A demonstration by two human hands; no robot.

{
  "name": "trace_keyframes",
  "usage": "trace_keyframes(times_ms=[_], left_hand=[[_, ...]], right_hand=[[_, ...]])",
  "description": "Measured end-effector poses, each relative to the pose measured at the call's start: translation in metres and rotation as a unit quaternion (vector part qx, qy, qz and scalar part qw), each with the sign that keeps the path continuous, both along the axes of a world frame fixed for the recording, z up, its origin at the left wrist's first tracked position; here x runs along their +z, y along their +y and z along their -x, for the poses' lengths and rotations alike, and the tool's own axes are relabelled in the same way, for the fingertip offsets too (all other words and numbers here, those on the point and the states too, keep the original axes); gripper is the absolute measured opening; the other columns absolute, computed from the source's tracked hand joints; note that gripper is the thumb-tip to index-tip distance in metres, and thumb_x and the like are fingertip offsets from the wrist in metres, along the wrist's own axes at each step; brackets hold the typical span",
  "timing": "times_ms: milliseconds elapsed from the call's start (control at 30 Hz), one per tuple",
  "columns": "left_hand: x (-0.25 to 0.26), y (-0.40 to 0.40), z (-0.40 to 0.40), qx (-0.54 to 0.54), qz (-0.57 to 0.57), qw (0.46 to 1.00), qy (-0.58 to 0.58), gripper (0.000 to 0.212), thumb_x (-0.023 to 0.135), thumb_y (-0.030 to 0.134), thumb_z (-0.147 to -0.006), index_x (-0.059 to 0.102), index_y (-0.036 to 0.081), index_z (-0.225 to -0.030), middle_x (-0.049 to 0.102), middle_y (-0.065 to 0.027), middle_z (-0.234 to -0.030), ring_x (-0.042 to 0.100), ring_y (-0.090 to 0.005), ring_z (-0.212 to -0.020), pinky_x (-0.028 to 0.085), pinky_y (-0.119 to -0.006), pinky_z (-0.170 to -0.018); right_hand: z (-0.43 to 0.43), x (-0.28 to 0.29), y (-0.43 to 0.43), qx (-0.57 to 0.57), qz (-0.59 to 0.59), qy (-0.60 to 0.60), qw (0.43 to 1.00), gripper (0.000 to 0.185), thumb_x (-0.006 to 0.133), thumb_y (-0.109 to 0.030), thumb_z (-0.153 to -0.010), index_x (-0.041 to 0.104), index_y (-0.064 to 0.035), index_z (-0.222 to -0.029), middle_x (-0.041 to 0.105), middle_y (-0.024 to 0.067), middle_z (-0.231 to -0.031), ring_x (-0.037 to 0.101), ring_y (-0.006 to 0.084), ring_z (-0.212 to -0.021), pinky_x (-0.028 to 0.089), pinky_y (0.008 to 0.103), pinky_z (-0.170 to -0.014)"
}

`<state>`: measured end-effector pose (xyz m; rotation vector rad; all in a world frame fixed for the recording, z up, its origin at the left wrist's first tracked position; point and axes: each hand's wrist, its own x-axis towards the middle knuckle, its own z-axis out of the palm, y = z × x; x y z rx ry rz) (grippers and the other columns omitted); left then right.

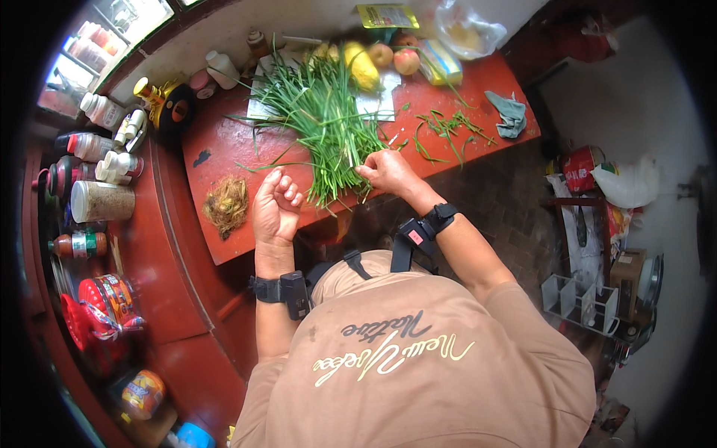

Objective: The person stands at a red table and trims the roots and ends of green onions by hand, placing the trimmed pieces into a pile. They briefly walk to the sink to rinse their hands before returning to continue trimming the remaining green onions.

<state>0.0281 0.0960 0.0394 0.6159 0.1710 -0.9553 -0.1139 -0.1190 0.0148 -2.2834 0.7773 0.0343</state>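
Observation:
A large loose bunch of green leafy stalks, like garlic chives [330, 129], lies across the red tabletop [224, 168], its cut ends toward me. My right hand [383, 171] is at the right side of these ends, thumb and fingertips pinched together at a stalk. Left of the bunch, my left hand [277, 204] is raised palm up with curled fingers; whether a thin stalk lies between thumb and forefinger is too small to tell. A brown tangle of dry fibres [226, 206] sits at the table's left. Loose green scraps [448, 129] are scattered on the right.
Behind the bunch are a yellow melon-like fruit [361, 66], peaches [406, 61], a plastic bag [468, 31] and a white bottle [222, 69]. A grey-green cloth [507, 114] lies at the right corner. Jars [102, 201] crowd the red cabinet on the left.

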Motion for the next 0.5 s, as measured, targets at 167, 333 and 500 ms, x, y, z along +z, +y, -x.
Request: trace_keyframes(times_ms=[167, 333, 500], left_hand=[[-0.007, -0.007, -0.002, -0.028, -0.012, 0.999, -0.016, 0.013, 0.058, 0.016, -0.094, 0.057, 0.007, -0.102, 0.048, 0.0020, -0.072, 0.044, -0.0108, -0.063, 0.036, -0.026, -0.054], [-0.009, -0.026, 0.003, -0.067, -0.023, 0.997, -0.014, 0.014, 0.059, 0.014, -0.093, 0.056, 0.005, -0.103, 0.049, 0.0006, -0.074, 0.045, -0.0120, -0.063, 0.037, -0.026, -0.054], [-0.004, -0.031, 0.001, -0.095, -0.023, 0.994, -0.038, 0.015, 0.060, 0.013, -0.092, 0.055, 0.005, -0.104, 0.050, -0.0005, -0.075, 0.047, -0.0126, -0.063, 0.038, -0.026, -0.054]], right_hand=[[0.012, 0.011, -0.014, -0.030, -0.106, -0.004, 0.994, 0.042, 0.069, -0.041, -0.085, 0.068, -0.0004, -0.075, 0.065, 0.0113, -0.064, 0.063, 0.0181, -0.059, 0.050, 0.0346, -0.058], [0.003, 0.003, -0.005, -0.002, -0.053, 0.027, 0.998, 0.047, 0.068, -0.048, -0.084, 0.071, -0.0012, -0.079, 0.066, 0.0129, -0.066, 0.062, 0.0203, -0.060, 0.050, 0.0358, -0.060], [0.008, 0.003, 0.001, -0.016, -0.068, 0.017, 0.997, 0.036, 0.066, -0.036, -0.085, 0.068, -0.0007, -0.075, 0.063, 0.0115, -0.063, 0.060, 0.0179, -0.059, 0.050, 0.0344, -0.060]])
